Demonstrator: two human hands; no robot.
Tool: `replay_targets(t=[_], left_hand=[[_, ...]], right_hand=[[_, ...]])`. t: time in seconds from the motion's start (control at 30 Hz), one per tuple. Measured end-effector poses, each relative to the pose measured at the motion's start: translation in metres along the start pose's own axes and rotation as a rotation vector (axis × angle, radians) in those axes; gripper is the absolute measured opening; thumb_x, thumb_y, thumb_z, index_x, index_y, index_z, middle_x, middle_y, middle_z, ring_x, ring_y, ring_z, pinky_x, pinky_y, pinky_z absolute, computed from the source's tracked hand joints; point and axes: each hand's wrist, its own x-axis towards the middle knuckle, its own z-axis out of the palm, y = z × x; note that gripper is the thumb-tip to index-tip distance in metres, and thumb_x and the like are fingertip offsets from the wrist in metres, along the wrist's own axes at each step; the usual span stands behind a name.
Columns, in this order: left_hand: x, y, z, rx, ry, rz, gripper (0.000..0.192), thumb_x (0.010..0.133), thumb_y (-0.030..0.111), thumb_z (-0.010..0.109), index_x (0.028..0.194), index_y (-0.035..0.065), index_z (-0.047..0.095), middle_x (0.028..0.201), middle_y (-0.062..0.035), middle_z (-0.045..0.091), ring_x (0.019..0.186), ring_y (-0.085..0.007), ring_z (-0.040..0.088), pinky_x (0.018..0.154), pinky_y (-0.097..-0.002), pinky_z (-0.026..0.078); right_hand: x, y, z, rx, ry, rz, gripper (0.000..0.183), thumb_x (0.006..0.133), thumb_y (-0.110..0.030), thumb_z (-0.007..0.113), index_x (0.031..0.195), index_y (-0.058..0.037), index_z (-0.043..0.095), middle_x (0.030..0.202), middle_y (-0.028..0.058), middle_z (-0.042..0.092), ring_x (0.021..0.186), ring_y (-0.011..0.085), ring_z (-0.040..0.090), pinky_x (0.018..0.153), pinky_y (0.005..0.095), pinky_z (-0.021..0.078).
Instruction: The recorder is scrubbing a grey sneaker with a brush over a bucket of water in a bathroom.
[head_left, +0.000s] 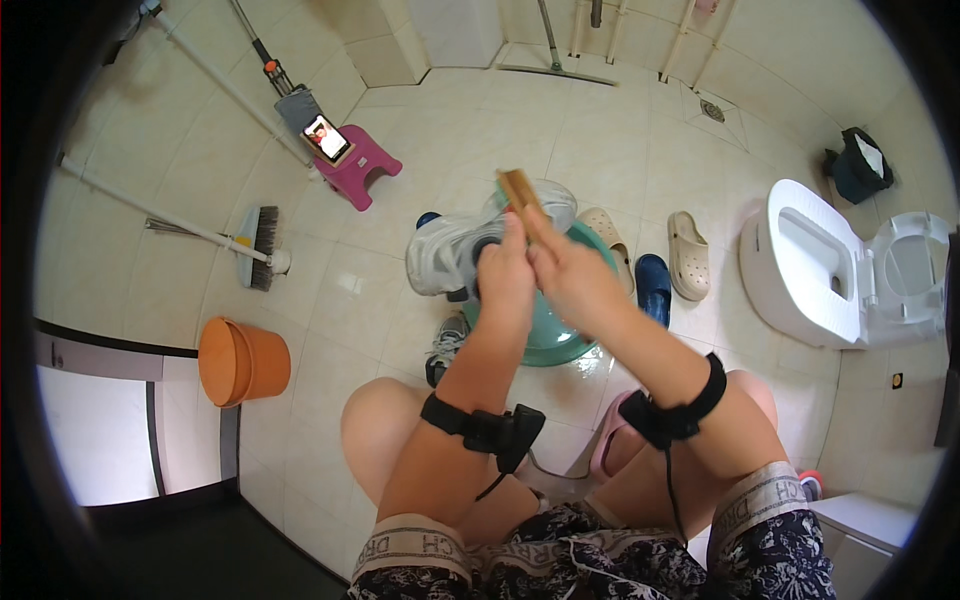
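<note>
A pale grey-white sneaker (450, 247) is held by my left hand (506, 277), whose fingers are at the shoe's dark opening. My right hand (574, 281) grips a wooden-backed scrubbing brush (519, 193) against the shoe's far end. My two hands touch or nearly touch. Beneath them stands a green plastic basin (559, 337) with water in it. Another grey sneaker (448, 345) rests on the floor left of the basin. The brush's bristles are mostly hidden.
Beige clogs (688, 255) and a blue slipper (652, 289) lie right of the basin. A squat-style toilet (806, 262) is farther right. An orange bucket (244, 362), a broom (259, 247) and a pink stool (360, 169) bearing a phone (326, 137) stand left.
</note>
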Motion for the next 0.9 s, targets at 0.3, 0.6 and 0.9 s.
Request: replay_targets(t=[0.3,0.6,0.9], left_hand=[[0.004,-0.011,0.000,0.213,-0.022,0.136,0.056,0.093,0.048,0.046,0.065,-0.0004,0.056,0.061,-0.0032,0.052,0.056,-0.0109,0.047,0.049,-0.0287,0.037],[0.020,-0.005,-0.012,-0.083,-0.084,0.007,0.050,0.093,0.044,0.048,0.072,0.0002,0.060,0.064,-0.0019,0.055,0.054,-0.0088,0.050,0.049,-0.0242,0.037],[0.013,0.009,-0.019,-0.108,-0.023,0.110,0.056,0.093,0.049,0.044,0.088,-0.0048,0.060,0.080,-0.0083,0.060,0.072,-0.0128,0.054,0.063,-0.0273,0.043]], right_hand=[[0.020,0.019,-0.002,-0.003,0.094,0.018,0.048,0.091,-0.027,0.045,0.137,-0.0151,0.040,0.076,0.0238,0.062,0.068,0.0397,0.060,0.063,0.0461,0.0469],[-0.006,0.007,0.009,-0.046,-0.011,-0.189,0.051,0.089,-0.022,0.045,0.139,-0.0162,0.036,0.089,0.0237,0.059,0.077,0.0388,0.059,0.068,0.0459,0.0474],[-0.012,0.005,0.001,-0.051,0.033,-0.220,0.050,0.091,-0.024,0.046,0.139,-0.0156,0.036,0.086,0.0241,0.061,0.074,0.0391,0.059,0.066,0.0471,0.0472]])
